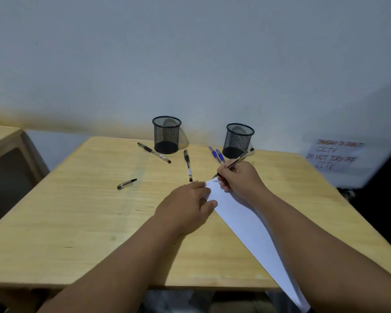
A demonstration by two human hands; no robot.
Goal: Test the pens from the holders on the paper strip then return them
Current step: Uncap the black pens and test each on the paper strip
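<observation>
Head view, looking down on a wooden table point(77, 218); right hand point(237, 179) at 1 o'clock of centre, fingers curled round a pen point(231, 164), tip down at the far end of the white paper strip point(242, 220); faint scribble beside the tip; left hand point(187, 204) at centre, fingers flat and relaxed, pressing the strip's near-left edge; strip running from centre out to 5 o'clock, over the table edge; two black mesh holders point(166, 134) point(239, 140) at 12 and 1 o'clock, both looking empty; loose on the table: clear pen point(154, 152) at 11 o'clock, black pen point(188, 165) at 12, two blue pens point(217, 154) touching side by side near the right holder, a separate cap point(126, 184) at 10; probably best done with light short strokes on bare paper, strip kept pinned flat, then the cap fetched before returning this pen to a holder
</observation>
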